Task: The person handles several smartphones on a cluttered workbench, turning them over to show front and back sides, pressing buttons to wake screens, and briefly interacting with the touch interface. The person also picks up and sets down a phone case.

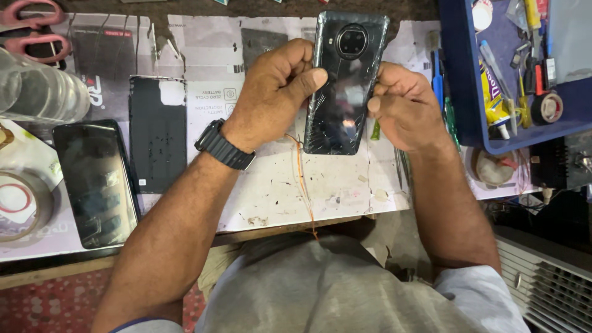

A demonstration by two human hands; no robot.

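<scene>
A dark smartphone (345, 86) with a cracked glass back and a round camera block is held above the workbench, back side up. My left hand (274, 92), with a black watch on the wrist, grips its left edge, thumb pressed on the glass. My right hand (404, 105) holds the right edge with curled fingers. A thin orange wire (302, 179) hangs below the phone.
A second phone (95, 182) lies screen up at the left, beside a black back panel (157, 132). A blue tray (459, 80) of tools, glue and tape stands at the right. Tape rolls (18, 203) and pink scissors (34, 28) lie at far left.
</scene>
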